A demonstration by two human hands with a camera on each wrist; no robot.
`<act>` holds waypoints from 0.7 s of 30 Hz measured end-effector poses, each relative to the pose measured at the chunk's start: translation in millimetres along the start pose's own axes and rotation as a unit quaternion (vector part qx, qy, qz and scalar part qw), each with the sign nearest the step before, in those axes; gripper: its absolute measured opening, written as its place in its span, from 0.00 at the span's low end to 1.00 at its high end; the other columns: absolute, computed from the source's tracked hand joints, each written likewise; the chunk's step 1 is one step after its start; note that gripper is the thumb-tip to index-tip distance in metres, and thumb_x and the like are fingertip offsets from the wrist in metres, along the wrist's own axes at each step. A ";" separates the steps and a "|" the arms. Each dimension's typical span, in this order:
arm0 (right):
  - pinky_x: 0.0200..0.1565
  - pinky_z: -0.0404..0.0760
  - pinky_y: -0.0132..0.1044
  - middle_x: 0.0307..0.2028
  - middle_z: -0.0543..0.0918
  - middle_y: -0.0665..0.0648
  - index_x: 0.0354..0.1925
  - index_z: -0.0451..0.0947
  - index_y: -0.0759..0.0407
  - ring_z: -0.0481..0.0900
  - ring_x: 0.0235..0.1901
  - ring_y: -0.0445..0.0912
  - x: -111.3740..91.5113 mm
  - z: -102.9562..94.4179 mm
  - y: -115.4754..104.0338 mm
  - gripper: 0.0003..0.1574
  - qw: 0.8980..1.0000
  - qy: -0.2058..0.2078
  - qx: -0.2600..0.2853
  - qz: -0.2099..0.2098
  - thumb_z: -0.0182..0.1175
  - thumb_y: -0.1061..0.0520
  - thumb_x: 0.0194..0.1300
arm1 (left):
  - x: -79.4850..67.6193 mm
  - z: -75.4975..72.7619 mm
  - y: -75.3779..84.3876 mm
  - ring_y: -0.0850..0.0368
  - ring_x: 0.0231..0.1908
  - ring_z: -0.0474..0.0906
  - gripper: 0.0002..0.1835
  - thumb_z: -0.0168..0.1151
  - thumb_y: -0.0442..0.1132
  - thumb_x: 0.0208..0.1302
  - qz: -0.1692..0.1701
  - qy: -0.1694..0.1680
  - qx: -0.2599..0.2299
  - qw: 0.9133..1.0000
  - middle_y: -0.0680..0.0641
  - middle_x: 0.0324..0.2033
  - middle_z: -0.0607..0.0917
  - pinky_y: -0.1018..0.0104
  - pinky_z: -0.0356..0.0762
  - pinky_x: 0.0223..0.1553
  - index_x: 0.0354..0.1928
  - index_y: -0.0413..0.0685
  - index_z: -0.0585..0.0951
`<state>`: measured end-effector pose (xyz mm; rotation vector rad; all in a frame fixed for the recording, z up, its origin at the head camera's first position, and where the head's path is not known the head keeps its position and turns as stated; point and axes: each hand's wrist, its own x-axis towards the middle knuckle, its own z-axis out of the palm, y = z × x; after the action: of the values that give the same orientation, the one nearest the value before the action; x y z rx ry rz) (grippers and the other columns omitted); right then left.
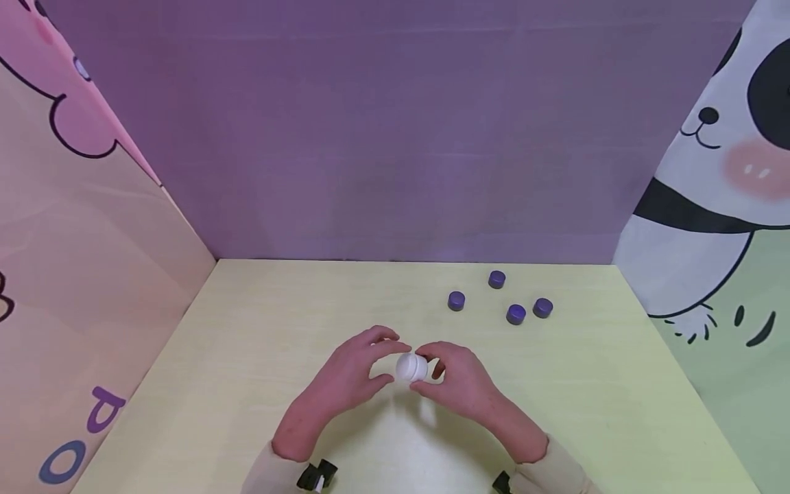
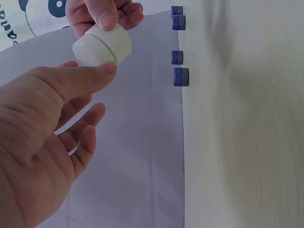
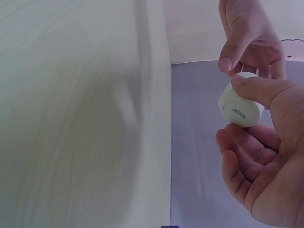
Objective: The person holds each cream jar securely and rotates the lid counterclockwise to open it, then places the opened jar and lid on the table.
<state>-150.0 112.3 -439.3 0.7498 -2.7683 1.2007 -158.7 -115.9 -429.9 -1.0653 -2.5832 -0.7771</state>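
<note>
A small white round jar with its lid on is held up over the table, tipped onto its side. My right hand pinches it between thumb and fingers, seen also in the right wrist view, where printed marks show on the jar's base. On the lid side, my left hand is spread around the jar, thumb and index finger parted close to the lid. Its other fingers are loosely bent and hold nothing.
Several small dark purple round pieces, one of them a cap-like disc, stand on the pale wooden table toward the back right. A purple backdrop rises behind the table, with printed cartoon panels on both sides.
</note>
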 end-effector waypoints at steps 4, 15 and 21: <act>0.32 0.78 0.32 0.39 0.82 0.42 0.45 0.81 0.51 0.78 0.28 0.41 -1.5 0.6 0.8 0.22 1.000 -0.001 0.010 0.001 0.76 0.54 0.51 | 0.4 1.5 2.7 0.58 0.45 0.77 0.28 0.78 0.30 0.45 0.014 0.009 0.007 1.000 0.55 0.49 0.77 0.64 0.78 0.43 0.50 0.59 0.83; 0.31 0.77 0.32 0.39 0.81 0.41 0.46 0.81 0.50 0.78 0.28 0.40 -4.0 2.7 2.5 0.22 1.000 -0.007 0.009 0.008 0.76 0.52 0.51 | 0.5 2.1 4.1 0.57 0.44 0.78 0.25 0.77 0.29 0.47 0.023 0.013 0.016 1.000 0.52 0.48 0.79 0.62 0.78 0.41 0.48 0.60 0.85; 0.31 0.78 0.32 0.39 0.82 0.42 0.46 0.81 0.50 0.80 0.29 0.45 -4.9 3.0 4.5 0.23 1.000 -0.010 0.016 0.009 0.76 0.52 0.51 | 0.8 1.7 5.5 0.59 0.41 0.77 0.23 0.78 0.32 0.47 0.015 0.001 0.026 1.000 0.55 0.45 0.79 0.63 0.78 0.41 0.47 0.59 0.85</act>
<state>-147.1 114.9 -445.5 0.7438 -2.7842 1.2517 -155.4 -111.2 -428.8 -1.0852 -2.5650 -0.7002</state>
